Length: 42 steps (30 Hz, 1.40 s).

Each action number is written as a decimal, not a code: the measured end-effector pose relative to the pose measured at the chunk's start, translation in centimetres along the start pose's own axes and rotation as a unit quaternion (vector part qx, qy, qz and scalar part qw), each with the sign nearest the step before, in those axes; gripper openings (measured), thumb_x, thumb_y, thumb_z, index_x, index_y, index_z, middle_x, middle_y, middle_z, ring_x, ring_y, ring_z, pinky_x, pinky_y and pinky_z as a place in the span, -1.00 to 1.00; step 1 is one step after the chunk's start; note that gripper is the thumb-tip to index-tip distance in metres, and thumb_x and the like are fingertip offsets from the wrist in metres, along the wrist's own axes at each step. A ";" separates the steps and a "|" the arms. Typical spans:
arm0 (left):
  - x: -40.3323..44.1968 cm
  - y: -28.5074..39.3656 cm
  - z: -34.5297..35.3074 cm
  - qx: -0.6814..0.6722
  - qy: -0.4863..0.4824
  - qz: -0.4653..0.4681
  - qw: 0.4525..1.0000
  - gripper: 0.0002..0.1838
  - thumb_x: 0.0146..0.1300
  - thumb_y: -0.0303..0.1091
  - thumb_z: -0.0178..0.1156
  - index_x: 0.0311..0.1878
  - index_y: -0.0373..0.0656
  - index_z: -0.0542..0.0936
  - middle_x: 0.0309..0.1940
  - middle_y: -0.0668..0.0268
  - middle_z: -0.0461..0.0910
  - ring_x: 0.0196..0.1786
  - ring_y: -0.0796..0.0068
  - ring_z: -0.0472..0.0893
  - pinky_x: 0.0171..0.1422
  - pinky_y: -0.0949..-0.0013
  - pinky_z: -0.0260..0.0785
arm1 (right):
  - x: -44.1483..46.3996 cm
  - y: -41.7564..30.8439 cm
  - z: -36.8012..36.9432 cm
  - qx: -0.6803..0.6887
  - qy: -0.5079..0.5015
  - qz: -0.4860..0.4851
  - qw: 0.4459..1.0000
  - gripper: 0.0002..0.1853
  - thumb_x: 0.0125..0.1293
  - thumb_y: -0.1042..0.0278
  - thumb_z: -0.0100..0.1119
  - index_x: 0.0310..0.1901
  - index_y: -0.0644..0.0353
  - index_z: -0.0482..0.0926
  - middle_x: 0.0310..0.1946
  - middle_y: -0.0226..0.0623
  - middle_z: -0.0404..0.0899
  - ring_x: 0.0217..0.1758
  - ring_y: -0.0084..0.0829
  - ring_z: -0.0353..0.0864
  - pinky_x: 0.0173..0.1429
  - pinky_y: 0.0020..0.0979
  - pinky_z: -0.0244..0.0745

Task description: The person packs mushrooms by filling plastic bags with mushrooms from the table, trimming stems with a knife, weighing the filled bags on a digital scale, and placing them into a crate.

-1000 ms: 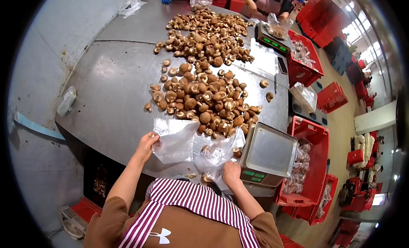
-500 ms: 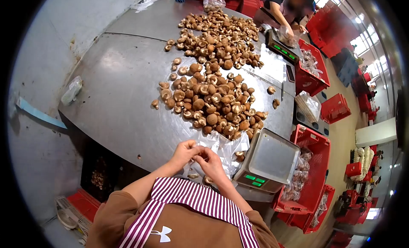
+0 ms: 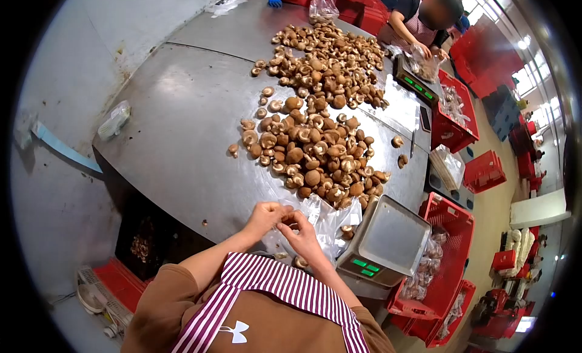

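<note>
Metal-pan scale (image 3: 393, 233): green digits (image 3: 365, 268) unreadable. Left of scale: crinkled clear bags (image 3: 327, 221); left hand (image 3: 265, 222), right hand (image 3: 302, 236) meet, each grip pinched, contents unclear. Beyond-left: domed brown mushrooms (image 3: 312, 178), smooth metal counter (image 3: 182, 134).

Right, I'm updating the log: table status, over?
Left hand, right hand meeting at fingertips beside plastic bags, grip unclear. Mushrooms heaped just beyond. Scale on the right, unloaded.

"Left side?"
"Stained pale-grey wall (image 3: 66, 71), with blue strip (image 3: 66, 149) low down."
"Centre?"
"Grey metal surface (image 3: 176, 116), seamed across, dull sheen."
"Right side?"
"Tan floor (image 3: 487, 215), white beam (image 3: 538, 208), bright windows (image 3: 536, 69) and glaring lamp (image 3: 524, 44) toward top."
</note>
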<state>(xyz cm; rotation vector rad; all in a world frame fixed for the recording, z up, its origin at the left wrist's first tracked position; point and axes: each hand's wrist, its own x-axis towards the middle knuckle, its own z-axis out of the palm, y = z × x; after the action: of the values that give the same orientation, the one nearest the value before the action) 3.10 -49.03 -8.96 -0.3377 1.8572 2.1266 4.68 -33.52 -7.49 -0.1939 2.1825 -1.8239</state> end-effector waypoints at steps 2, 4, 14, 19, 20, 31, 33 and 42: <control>0.3 -1.3 0.0 0.005 -0.005 0.015 1.000 -0.69 0.32 -0.20 0.31 -0.48 -0.21 0.67 -0.63 0.58 0.46 -0.54 0.79 0.33 -0.51 0.56 0.15 | 0.4 1.0 0.3 0.006 0.002 -0.039 0.999 -0.86 0.32 0.44 0.26 -0.15 0.27 0.55 -0.27 -0.39 0.59 -0.20 -0.54 0.59 -0.08 -0.51 0.49; -0.4 0.0 -0.7 0.039 -0.019 -0.013 0.999 -0.72 0.33 -0.24 0.30 -0.44 -0.23 0.69 -0.61 0.57 0.48 -0.51 0.80 0.35 -0.45 0.58 0.18 | 0.3 1.5 -0.4 0.095 0.027 0.045 0.994 -0.90 0.33 0.48 0.24 -0.19 0.29 0.55 -0.29 -0.40 0.57 -0.23 -0.56 0.58 -0.11 -0.51 0.48; 1.8 -4.5 -9.9 0.133 0.201 -0.053 0.969 -0.56 0.27 -0.29 0.32 -0.69 -0.18 0.41 -0.73 0.54 0.32 -0.60 0.73 0.25 -0.51 0.49 0.14 | 1.2 1.9 -7.1 0.680 0.074 0.126 0.718 -0.90 0.45 0.36 0.01 -0.09 0.13 0.48 -0.34 -0.35 0.57 -0.26 -0.40 0.57 -0.10 -0.28 0.52; 2.4 -3.2 -9.1 0.177 0.148 0.091 0.969 -0.74 0.23 -0.20 0.35 -0.21 -0.19 0.59 -0.25 0.31 0.58 -0.17 0.51 0.55 -0.12 0.37 0.40 | 1.9 0.0 -5.7 0.371 0.189 0.132 0.899 -0.89 0.48 0.31 0.01 -0.12 0.13 0.46 -0.43 -0.45 0.49 -0.43 -0.61 0.46 -0.39 -0.53 0.38; 2.0 -0.6 -7.4 0.175 0.123 0.179 0.960 -0.61 0.20 -0.18 0.36 0.02 -0.18 0.60 -0.02 0.24 0.61 0.04 0.40 0.59 0.07 0.28 0.44 | 1.9 -0.2 -5.2 0.327 0.154 0.142 0.921 -0.89 0.49 0.30 0.01 -0.11 0.12 0.46 -0.45 -0.46 0.48 -0.47 -0.62 0.44 -0.41 -0.55 0.35; 0.3 4.4 -1.3 0.395 -0.090 0.164 0.900 -0.73 0.14 -0.33 0.32 -0.08 -0.12 0.64 -0.33 0.14 0.67 -0.24 0.15 0.65 -0.10 0.18 0.46 | 1.5 -3.3 -4.2 -0.272 0.021 -0.121 0.955 -0.64 0.13 0.56 0.31 -0.02 0.29 0.48 -0.18 -0.13 0.54 -0.13 -0.24 0.60 -0.05 -0.31 0.50; -0.3 4.9 -1.4 0.301 -0.030 0.173 0.937 -0.82 0.14 -0.37 0.30 -0.17 -0.16 0.65 -0.40 0.14 0.66 -0.32 0.16 0.65 -0.18 0.19 0.47 | 1.6 -0.3 -6.4 -0.299 0.094 -0.104 0.944 -0.62 0.03 0.69 0.21 -0.06 0.31 0.50 -0.18 -0.06 0.52 -0.13 -0.08 0.57 0.00 -0.23 0.49; 1.2 -2.8 -7.7 0.383 0.138 0.206 0.890 -0.89 0.21 -0.46 0.21 -0.20 -0.17 0.63 -0.26 0.15 0.70 -0.24 0.16 0.69 -0.14 0.23 0.51 | 0.8 1.6 -7.0 -0.278 0.152 -0.100 0.943 -0.49 -0.10 0.80 -0.16 -0.04 0.31 0.51 -0.15 0.05 0.53 0.02 0.08 0.52 0.17 -0.15 0.40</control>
<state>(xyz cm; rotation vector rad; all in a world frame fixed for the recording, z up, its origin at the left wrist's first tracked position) 2.93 -56.22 -13.06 -0.0541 2.9571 1.3933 1.90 -26.88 -8.07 -0.2724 2.9617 -1.3433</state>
